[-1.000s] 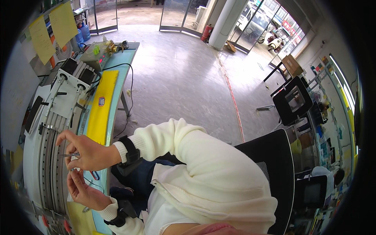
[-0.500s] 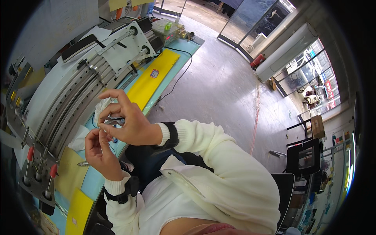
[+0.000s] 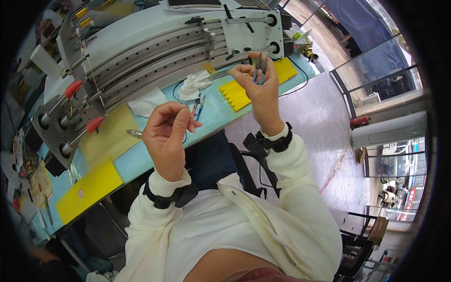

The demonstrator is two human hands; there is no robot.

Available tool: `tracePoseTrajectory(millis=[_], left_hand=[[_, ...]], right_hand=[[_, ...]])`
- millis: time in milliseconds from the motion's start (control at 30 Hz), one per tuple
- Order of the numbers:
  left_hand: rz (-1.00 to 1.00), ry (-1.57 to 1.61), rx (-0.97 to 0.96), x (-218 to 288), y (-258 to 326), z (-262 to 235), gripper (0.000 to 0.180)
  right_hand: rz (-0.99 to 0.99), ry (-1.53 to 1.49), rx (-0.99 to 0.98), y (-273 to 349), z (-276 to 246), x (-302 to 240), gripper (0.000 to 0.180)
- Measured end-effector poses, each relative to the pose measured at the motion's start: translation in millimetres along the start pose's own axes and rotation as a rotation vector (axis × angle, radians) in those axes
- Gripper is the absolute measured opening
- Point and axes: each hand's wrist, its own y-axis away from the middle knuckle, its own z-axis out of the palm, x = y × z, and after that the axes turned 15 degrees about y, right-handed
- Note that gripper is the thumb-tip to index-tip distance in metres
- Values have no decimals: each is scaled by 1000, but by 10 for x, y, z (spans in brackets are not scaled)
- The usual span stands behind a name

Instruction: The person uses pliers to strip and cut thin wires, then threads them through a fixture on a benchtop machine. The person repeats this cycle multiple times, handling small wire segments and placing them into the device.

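My right hand (image 3: 264, 91) is raised over the table's near edge, fingers closed round a small tool (image 3: 260, 69). It has grey pointed metal jaws turned upward and blue handles; it looks like small snips, though I cannot tell the exact kind. My left hand (image 3: 167, 134) hovers lower and to the left, thumb and forefinger pinched together. Whatever is in that pinch is too small to make out. Behind it, a red-handled slim tool (image 3: 195, 107) and a blue-handled slim tool (image 3: 201, 108) lie on the table, partly near my fingertips.
Behind my hands stands a long metal rail machine (image 3: 155, 61) with red-handled rods (image 3: 95, 124). Crumpled white tissue (image 3: 195, 84), a yellow notched strip (image 3: 235, 95), another yellow strip (image 3: 89, 190) and a metal-tipped tool (image 3: 135, 133) lie on the light-blue tabletop (image 3: 128, 165).
My hands have drawn apart: the right has moved up and to the right with the blue-handled tool, the left sits alone, still pinched. The view has swung so the machine lies more level.
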Motion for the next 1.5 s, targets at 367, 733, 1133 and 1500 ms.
tracePoseTrajectory(millis=[367,733,1133,1500], left_hand=[[-288,81,88,-47,-62,-112,18],[-202,-4,112,-119,-43,-88,15],[-281,34,-143,136,-80,-190,11],[-172,-126,-40,340,-151,-358,12]], right_hand=[[-405,310,-256,257,240,-168,51],[-147,107,-273,249,281,-125,56],[-46,390,-82,-727,-309,202,56],[-18,911,-167,-1140,-310,325,59]])
